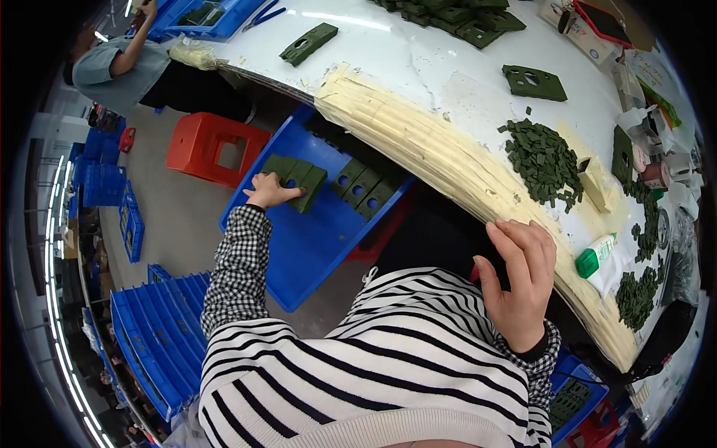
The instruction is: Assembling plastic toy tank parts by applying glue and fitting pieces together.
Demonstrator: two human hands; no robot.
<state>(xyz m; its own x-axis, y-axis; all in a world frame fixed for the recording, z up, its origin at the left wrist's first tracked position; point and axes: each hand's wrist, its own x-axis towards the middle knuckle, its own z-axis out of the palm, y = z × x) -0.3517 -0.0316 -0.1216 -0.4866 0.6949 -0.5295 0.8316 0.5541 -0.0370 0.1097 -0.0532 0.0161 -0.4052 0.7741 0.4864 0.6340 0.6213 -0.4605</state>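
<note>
My left hand (272, 193) reaches down into a blue plastic tray (299, 280) at the table's near side. Its thumb and fingers grip the near end of a small row of dark green rectangular blocks (305, 175). Beside that row, a second group of green blocks with round holes (366, 187) lies in the tray. My right hand (523, 272) is held at the padded table edge, fingers stretched out and apart, with nothing in it. Under the left fingers, the blocks' ends are partly hidden.
Yellowish padding (418, 123) runs along the white table's edge. On the table are a heap of small green chips (541, 160), a green-capped glue bottle (595, 255) and single green blocks (535, 82). A red stool (213, 149), stacked blue trays (160, 336) and another person (127, 75) are at left.
</note>
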